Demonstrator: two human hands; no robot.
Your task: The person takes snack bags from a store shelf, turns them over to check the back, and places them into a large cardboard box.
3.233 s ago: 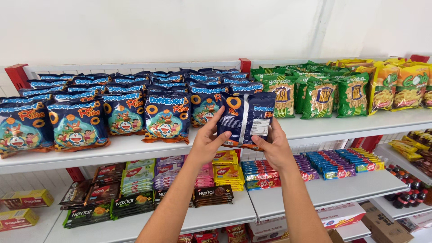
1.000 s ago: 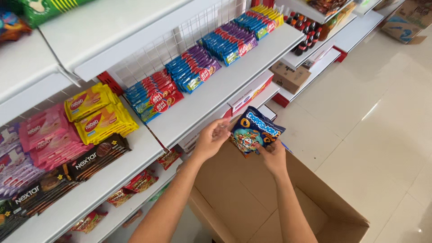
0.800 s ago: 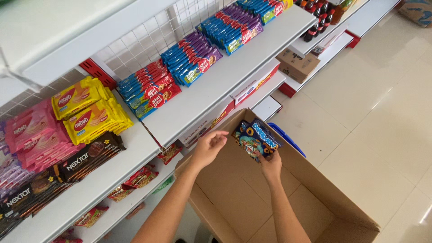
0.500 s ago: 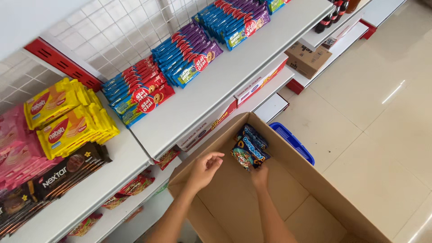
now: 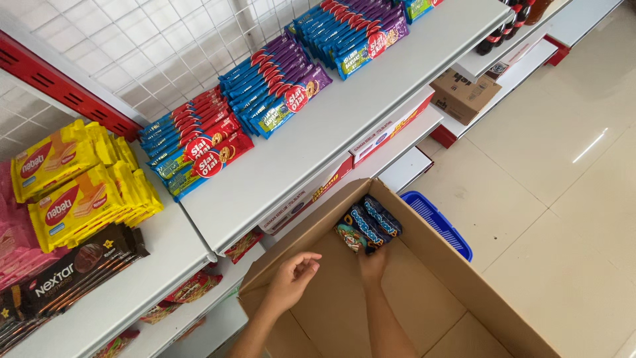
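Observation:
My right hand [image 5: 373,260] reaches down into a large open cardboard box [image 5: 437,278] and holds a dark blue snack bag [image 5: 368,223] with ring-shaped snacks pictured on it, near the box's far corner. Whether the bag rests on the box floor I cannot tell. My left hand [image 5: 291,280] hovers over the box's left rim, empty, its fingers loosely curled and apart.
White shop shelves [image 5: 305,146] run along the left with rows of blue and red biscuit packs [image 5: 199,142], yellow wafer packs [image 5: 79,185] and dark chocolate wafer packs [image 5: 73,275]. A blue plastic basket [image 5: 440,222] stands behind the box. A small brown carton [image 5: 464,96] sits on a low shelf. Tiled floor lies to the right.
My view has dropped from the top shelf to the box. My right hand has lowered the blue snack bag deep into the box; my left hand let go of it and pulled back.

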